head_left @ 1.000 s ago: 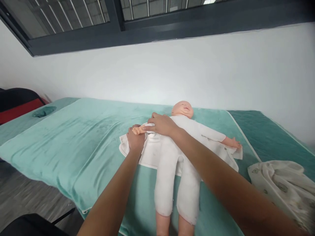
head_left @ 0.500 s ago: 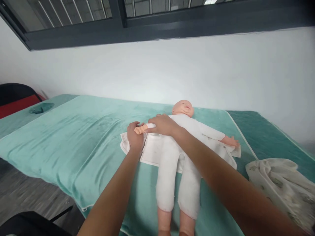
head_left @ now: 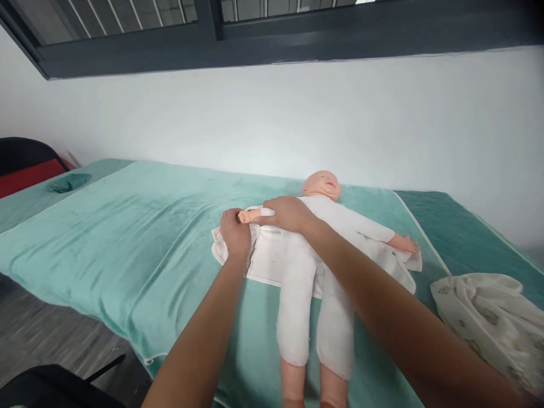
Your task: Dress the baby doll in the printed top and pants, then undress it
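A baby doll (head_left: 297, 283) with a soft white body lies on its back, its head toward the wall and its legs toward me. Beneath its torso a white baby shirt (head_left: 267, 263) is spread open. My right hand (head_left: 289, 214) is closed around the doll's forearm on the left side, and the doll's small hand (head_left: 249, 216) sticks out past my fingers. Right beside that small hand, my left hand (head_left: 236, 231) has its fingers curled over the shirt's sleeve. Its fingertips are partly hidden. The doll's other arm (head_left: 374, 229) stretches out to the right over the shirt.
A turquoise sheet (head_left: 148, 226) covers the bed, which stands against a white wall (head_left: 255, 124) under a dark window frame (head_left: 297, 42). At right lies a crumpled patterned white cloth (head_left: 484, 311). A red and black chair (head_left: 29, 170) is at far left.
The whole view has shifted slightly. My left fingers are curled in more tightly beside the doll's hand, while my right hand keeps its hold on the doll's forearm.
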The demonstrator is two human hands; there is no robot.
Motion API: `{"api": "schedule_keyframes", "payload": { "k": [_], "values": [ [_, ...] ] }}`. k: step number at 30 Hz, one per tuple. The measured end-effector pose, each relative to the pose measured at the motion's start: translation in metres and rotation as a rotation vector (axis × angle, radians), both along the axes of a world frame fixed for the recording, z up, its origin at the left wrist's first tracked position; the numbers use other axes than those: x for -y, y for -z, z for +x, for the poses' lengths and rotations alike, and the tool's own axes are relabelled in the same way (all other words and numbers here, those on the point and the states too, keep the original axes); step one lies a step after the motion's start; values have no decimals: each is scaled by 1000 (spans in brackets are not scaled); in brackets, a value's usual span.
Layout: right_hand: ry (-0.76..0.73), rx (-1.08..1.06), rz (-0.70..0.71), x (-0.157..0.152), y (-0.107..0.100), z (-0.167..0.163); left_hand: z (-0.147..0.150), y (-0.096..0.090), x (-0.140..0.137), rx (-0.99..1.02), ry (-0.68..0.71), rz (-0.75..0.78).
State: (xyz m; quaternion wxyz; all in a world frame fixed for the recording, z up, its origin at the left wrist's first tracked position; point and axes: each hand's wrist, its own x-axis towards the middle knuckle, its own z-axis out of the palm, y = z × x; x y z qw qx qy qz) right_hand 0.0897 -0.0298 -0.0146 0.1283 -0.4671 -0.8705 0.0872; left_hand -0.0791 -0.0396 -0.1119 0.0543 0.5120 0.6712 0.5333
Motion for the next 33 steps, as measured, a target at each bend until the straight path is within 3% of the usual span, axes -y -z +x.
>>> {"api": "schedule_keyframes", "payload": {
  "k": [14, 21, 29, 33],
  "values": [
    [67, 184, 42, -2, 4, -8, -1, -5, 4, 236, -41, 93],
    [66, 236, 75, -6, 8, -13, 5, -9, 10, 4, 34, 241],
    [79, 279, 99, -5, 10, -18, 9, -12, 13, -86, 80, 294],
    [87, 304, 132, -6, 13, -22, 10, -8, 15, -264, 129, 354]
  ]
}}
